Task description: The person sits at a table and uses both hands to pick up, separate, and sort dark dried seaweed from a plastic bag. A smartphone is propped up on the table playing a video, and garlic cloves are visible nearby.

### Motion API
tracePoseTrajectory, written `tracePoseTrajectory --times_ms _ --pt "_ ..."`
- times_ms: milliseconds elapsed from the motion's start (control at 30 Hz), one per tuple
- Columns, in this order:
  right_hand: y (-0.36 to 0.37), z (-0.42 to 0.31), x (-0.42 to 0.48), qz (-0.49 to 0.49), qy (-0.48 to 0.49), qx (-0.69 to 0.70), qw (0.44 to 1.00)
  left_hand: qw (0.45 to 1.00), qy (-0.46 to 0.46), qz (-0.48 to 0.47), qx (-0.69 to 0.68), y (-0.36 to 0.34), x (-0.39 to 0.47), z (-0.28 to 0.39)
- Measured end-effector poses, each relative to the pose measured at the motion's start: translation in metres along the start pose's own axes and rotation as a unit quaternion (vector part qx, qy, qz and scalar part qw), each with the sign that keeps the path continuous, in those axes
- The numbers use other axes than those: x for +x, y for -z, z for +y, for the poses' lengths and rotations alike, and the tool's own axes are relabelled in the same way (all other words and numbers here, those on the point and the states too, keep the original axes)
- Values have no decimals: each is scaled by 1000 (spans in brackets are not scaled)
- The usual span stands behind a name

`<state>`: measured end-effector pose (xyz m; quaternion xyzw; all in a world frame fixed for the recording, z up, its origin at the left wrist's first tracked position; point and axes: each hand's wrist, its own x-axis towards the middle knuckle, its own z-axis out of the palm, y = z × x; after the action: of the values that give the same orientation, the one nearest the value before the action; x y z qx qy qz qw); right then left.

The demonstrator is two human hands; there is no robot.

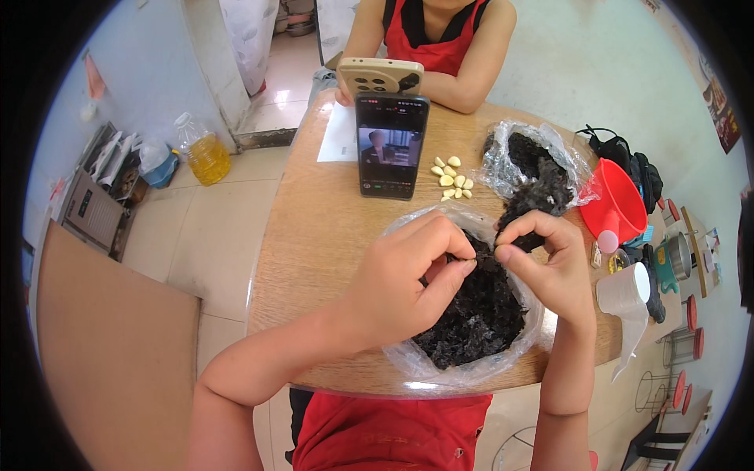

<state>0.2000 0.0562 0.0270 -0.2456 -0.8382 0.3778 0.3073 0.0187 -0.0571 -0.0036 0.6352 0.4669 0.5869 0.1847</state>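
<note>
Over a clear plastic bag (406, 359) of black, crinkled, seaweed-like pieces (471, 312), both hands work close together. My left hand (412, 277) pinches a tiny dark bit between thumb and forefinger. Thumb and forefinger of my right hand (545, 265) also meet, on a small dark scrap at their tips. Just beyond the right hand, a larger dark clump (539, 197) spills from a second clear plastic bag (500, 176). My fingers partly cover the near bag's contents.
Peeled garlic cloves (447, 179) lie beside an upright smartphone (392, 147) playing video. Across the wooden table (312, 247), a person in a red apron (406, 35) holds another phone (380, 76). A red plastic dipper (612, 197) and a white paper roll (618, 291) stand at right.
</note>
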Motion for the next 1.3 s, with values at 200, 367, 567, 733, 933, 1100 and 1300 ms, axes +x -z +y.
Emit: tracePoseTrajectory --times_ms 200,367,567,733,933,1100,1300 --pt "-10 -6 -5 -67 23 18 997 999 -36 -25 24 1 3 -4" --pt "-11 -5 -5 -38 36 46 998 999 -23 -21 9 1 3 -6" --pt "-11 -5 -5 -6 52 33 998 999 -5 -39 6 1 4 -3" --pt "-10 -7 -5 -24 89 -17 996 993 84 -45 -67 -2 0 -1" --pt "-10 -7 -6 6 122 -235 964 1000 -19 -5 16 -7 -3 -7" --pt "-7 -6 -3 6 58 -99 993 996 -27 -52 70 7 3 10" --pt "-1 1 -4 -44 74 43 995 990 130 -52 -12 5 8 11"
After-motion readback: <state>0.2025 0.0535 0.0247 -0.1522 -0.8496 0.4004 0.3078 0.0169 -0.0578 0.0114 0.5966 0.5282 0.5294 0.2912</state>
